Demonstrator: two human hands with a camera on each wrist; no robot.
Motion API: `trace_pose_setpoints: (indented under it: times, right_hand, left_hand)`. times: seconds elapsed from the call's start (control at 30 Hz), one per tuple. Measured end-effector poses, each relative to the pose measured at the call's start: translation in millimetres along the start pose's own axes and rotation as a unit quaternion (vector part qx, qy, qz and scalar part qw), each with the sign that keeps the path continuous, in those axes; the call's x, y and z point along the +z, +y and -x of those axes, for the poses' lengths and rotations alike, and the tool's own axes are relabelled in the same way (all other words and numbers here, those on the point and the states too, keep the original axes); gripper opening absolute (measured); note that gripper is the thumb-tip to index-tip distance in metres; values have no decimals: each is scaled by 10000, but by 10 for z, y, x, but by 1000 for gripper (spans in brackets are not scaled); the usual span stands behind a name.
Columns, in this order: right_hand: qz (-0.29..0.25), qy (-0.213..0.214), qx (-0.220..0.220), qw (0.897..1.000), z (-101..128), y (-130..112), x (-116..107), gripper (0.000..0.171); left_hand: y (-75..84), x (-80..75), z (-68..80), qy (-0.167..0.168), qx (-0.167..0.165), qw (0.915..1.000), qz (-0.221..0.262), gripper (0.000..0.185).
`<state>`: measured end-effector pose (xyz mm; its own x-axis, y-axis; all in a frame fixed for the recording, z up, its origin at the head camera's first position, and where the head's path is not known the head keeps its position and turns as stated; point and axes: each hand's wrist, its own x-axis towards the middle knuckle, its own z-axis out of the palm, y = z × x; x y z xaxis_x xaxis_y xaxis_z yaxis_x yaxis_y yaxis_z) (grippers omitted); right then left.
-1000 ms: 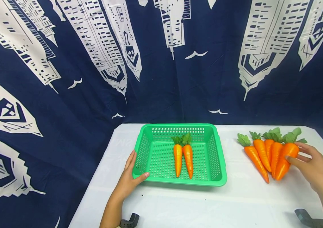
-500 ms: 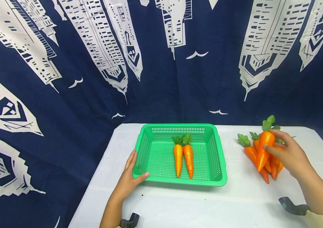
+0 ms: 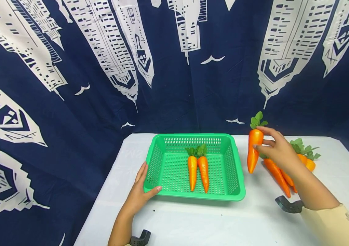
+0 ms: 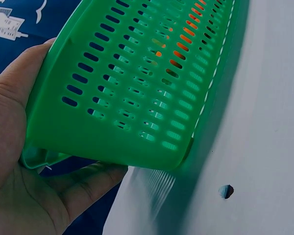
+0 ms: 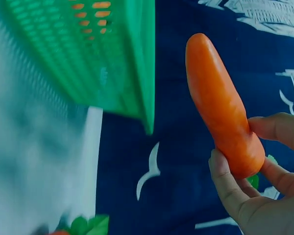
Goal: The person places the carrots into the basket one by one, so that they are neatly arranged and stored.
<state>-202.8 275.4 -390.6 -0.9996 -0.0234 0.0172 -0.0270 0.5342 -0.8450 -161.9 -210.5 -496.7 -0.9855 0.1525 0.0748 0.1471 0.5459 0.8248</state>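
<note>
My right hand (image 3: 274,148) pinches an orange toy carrot (image 3: 253,150) (image 5: 220,107) with green leaves, held in the air tip down just right of the green slotted basket (image 3: 237,177) (image 5: 112,58). Two carrots (image 3: 198,169) lie side by side inside the basket. My left hand (image 3: 142,191) (image 4: 24,161) grips the basket's near left corner (image 4: 117,107), thumb on the front rim. Several more carrots (image 3: 280,172) lie in a bunch on the white table (image 3: 192,222) under my right forearm.
A dark blue cloth with white tower prints (image 3: 100,68) hangs behind the table and drapes past its left edge. Black wrist mounts (image 3: 288,206) show near both arms. A small dark speck (image 4: 226,191) lies on the table by the basket.
My right hand lifted one carrot from the bunch on the right and carried it up and left to beside the basket. The left hand and basket stayed still.
</note>
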Motion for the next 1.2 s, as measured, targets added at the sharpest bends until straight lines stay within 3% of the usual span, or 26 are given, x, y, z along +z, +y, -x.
trace_pose_setpoints:
  times: [0.3, 0.5, 0.83, 1.2]
  right_hand:
    - [-472, -94, -651, 9967, -204, -266, 337, 69]
    - [-722, -508, -979, 9913, -353, -423, 564, 69]
    - [-483, -744, -807, 9928, -619, -642, 912, 63]
    - [-1032, -1396, -646, 9827, -869, -540, 1316, 50]
  left_hand:
    - [14, 3, 1, -16, -51, 10000, -37, 109]
    - [19, -1, 12, 4, -53, 10000, -84, 108]
    - [38, -4, 8, 4, -108, 9999, -48, 108]
    - [33, 6, 1, -44, -139, 9999, -13, 107]
